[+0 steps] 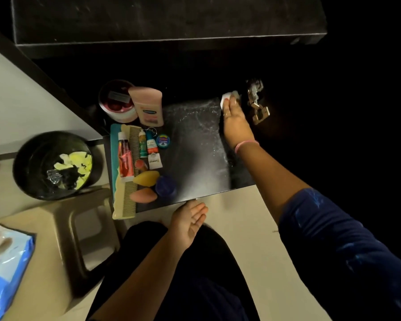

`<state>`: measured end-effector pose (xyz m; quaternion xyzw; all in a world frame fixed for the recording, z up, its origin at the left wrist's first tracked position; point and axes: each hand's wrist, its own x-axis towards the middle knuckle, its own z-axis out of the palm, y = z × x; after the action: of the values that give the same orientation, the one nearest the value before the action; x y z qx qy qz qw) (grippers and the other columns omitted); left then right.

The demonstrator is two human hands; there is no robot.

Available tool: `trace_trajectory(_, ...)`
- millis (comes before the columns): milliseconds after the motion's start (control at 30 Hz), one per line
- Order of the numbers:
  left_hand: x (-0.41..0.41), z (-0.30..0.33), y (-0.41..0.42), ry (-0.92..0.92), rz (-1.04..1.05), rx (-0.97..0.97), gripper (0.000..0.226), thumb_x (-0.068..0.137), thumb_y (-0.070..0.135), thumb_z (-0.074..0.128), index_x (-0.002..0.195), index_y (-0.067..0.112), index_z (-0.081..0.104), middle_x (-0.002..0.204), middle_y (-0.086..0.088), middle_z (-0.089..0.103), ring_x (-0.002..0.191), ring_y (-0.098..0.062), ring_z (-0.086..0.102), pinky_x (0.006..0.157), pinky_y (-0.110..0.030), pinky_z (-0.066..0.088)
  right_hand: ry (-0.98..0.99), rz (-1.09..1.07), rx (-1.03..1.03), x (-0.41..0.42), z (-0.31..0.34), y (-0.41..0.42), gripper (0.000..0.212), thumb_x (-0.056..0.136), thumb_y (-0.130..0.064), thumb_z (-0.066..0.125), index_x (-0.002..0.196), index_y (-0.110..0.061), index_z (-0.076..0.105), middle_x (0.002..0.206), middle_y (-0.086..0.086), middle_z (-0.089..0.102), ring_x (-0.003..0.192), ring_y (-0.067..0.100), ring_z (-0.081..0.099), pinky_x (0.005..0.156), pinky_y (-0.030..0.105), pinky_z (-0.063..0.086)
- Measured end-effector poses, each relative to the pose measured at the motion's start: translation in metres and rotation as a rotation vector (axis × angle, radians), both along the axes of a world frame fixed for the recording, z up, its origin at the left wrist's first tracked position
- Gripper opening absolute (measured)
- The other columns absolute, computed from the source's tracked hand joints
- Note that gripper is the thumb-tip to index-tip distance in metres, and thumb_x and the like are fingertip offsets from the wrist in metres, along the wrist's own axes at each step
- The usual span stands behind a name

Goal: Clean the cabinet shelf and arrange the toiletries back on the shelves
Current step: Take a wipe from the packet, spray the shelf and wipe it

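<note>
My right hand (235, 121) presses a white wipe (227, 98) against the far right of the dark cabinet shelf (199, 147), whose surface shines with wet streaks. My left hand (189, 222) hovers open, palm up, just off the shelf's front edge. Toiletries crowd the shelf's left side: a pink lotion bottle (148, 106), a round jar (116, 100), a red toothpaste tube (125, 156), a long comb (129, 172), small tubes (147, 143), a blue tin (163, 141), a yellow sponge (146, 178), a pink sponge (143, 194) and a blue-lidded jar (166, 186).
A black bin (53, 165) with yellow scraps stands on the floor at the left. A beige stool (83, 228) sits in front of it, and a blue wipes pack (5, 269) lies at bottom left. A metal door hinge (257, 103) is beside my right hand.
</note>
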<state>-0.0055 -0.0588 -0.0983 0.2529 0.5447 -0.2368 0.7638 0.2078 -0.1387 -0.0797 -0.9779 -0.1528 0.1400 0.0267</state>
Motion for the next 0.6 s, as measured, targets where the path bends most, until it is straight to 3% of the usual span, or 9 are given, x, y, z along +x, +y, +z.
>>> trace_trajectory(100, -0.007, 0.000, 0.004, 0.009, 0.015, 0.023, 0.032, 0.097, 0.015, 0.041, 0.120, -0.003, 0.054, 0.137, -0.020, 0.049, 0.129, -0.030, 0.047, 0.102, -0.031, 0.037, 0.043, 0.005, 0.003, -0.054, -0.001, -0.019, 0.058, 0.091, 0.012, 0.024, 0.144, 0.009, 0.001, 0.155, 0.025, -0.001, 0.144, 0.039, 0.000, 0.119, 0.037, 0.000)
trace_trajectory(167, -0.010, -0.003, 0.007, 0.025, 0.015, 0.036, 0.022, 0.097, 0.014, 0.041, 0.097, 0.004, 0.060, 0.136, -0.020, 0.050, 0.126, -0.029, 0.049, 0.101, -0.031, 0.037, 0.006, -0.007, 0.062, -0.088, -0.002, -0.034, 0.055, 0.093, 0.007, 0.026, 0.146, 0.005, 0.007, 0.156, 0.022, 0.004, 0.145, 0.035, 0.004, 0.117, 0.036, 0.000)
trace_trajectory(233, -0.011, -0.004, 0.009, 0.032, 0.018, 0.051, 0.022, 0.096, 0.013, 0.042, 0.081, 0.010, 0.056, 0.135, -0.022, 0.050, 0.122, -0.029, 0.051, 0.098, -0.030, 0.038, -0.017, -0.048, 0.071, -0.115, -0.008, -0.051, 0.057, 0.089, 0.010, 0.015, 0.145, 0.005, 0.008, 0.155, 0.024, 0.006, 0.145, 0.036, 0.004, 0.119, 0.037, 0.004)
trace_trajectory(300, -0.011, -0.004, 0.011, 0.027, 0.024, 0.068, 0.023, 0.097, 0.014, 0.041, 0.079, 0.012, 0.055, 0.136, -0.023, 0.050, 0.125, -0.030, 0.050, 0.099, -0.031, 0.038, -0.010, -0.092, 0.008, -0.137, -0.012, -0.068, 0.063, 0.084, 0.012, 0.012, 0.146, 0.006, 0.004, 0.154, 0.027, 0.000, 0.144, 0.038, 0.000, 0.119, 0.036, 0.001)
trace_trajectory(367, -0.010, -0.002, 0.011, 0.011, 0.035, 0.069, 0.022, 0.097, 0.014, 0.041, 0.081, 0.011, 0.055, 0.135, -0.023, 0.050, 0.127, -0.031, 0.049, 0.100, -0.032, 0.038, 0.025, -0.123, -0.020, -0.160, -0.009, -0.077, 0.063, 0.087, 0.014, 0.025, 0.146, 0.006, 0.006, 0.155, 0.026, 0.003, 0.145, 0.037, 0.004, 0.116, 0.030, 0.001)
trace_trajectory(433, -0.009, -0.001, 0.012, 0.000, 0.052, 0.067, 0.023, 0.097, 0.015, 0.040, 0.081, 0.010, 0.055, 0.135, -0.024, 0.049, 0.127, -0.032, 0.048, 0.099, -0.032, 0.039, 0.076, -0.115, -0.019, -0.174, -0.001, -0.087, 0.059, 0.089, 0.012, 0.031, 0.145, 0.005, 0.012, 0.155, 0.024, 0.009, 0.145, 0.035, 0.010, 0.118, 0.033, 0.007)
trace_trajectory(533, -0.008, 0.001, 0.013, -0.015, 0.054, 0.058, 0.025, 0.098, 0.016, 0.038, 0.081, 0.010, 0.055, 0.136, -0.023, 0.049, 0.128, -0.032, 0.048, 0.097, -0.031, 0.039, 0.187, -0.104, -0.098, -0.175, 0.028, -0.091, 0.061, 0.092, 0.011, 0.025, 0.148, -0.001, 0.006, 0.157, 0.019, 0.004, 0.146, 0.028, 0.009, 0.116, 0.028, 0.020)
trace_trajectory(600, -0.008, 0.001, 0.013, -0.018, 0.056, 0.059, 0.025, 0.098, 0.016, 0.038, 0.081, 0.010, 0.055, 0.137, -0.021, 0.049, 0.128, -0.031, 0.047, 0.099, -0.031, 0.038, 0.174, -0.187, -0.085, -0.167, 0.047, -0.084, 0.053, 0.091, 0.009, 0.028, 0.143, -0.001, 0.024, 0.147, 0.022, 0.031, 0.134, 0.028, 0.038, 0.102, 0.028, 0.038)
